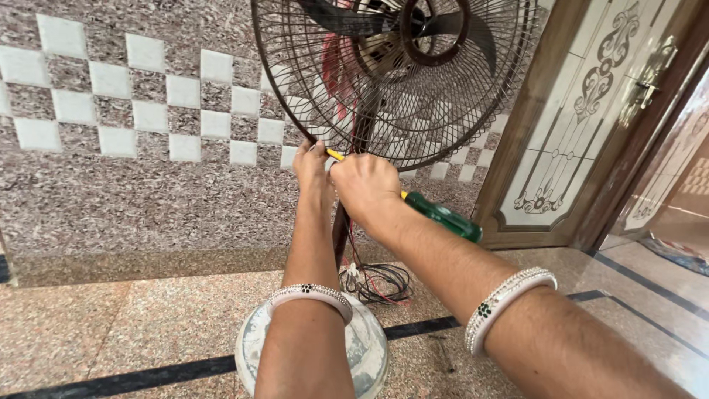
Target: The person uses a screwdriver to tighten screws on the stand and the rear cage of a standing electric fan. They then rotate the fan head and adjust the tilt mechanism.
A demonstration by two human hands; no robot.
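A pedestal fan stands before me, its dark wire guard (413, 89) filling the top of the view with the blades behind it. My left hand (312, 164) reaches up to the guard's lower rim, fingers pressed against it beside a yellow tool shaft. My right hand (365, 186) is closed around a screwdriver with a green handle (443, 216) that sticks out to the right below the wrist. Both hands meet where the guard joins the fan's upright pole (340, 233). The screwdriver's tip is hidden behind my fingers.
The fan's round pale base (367, 347) sits on a polished stone floor, with a coil of dark and red cable (378, 282) behind it. A speckled tiled wall (148, 148) is close behind. A carved wooden door (583, 125) stands at the right.
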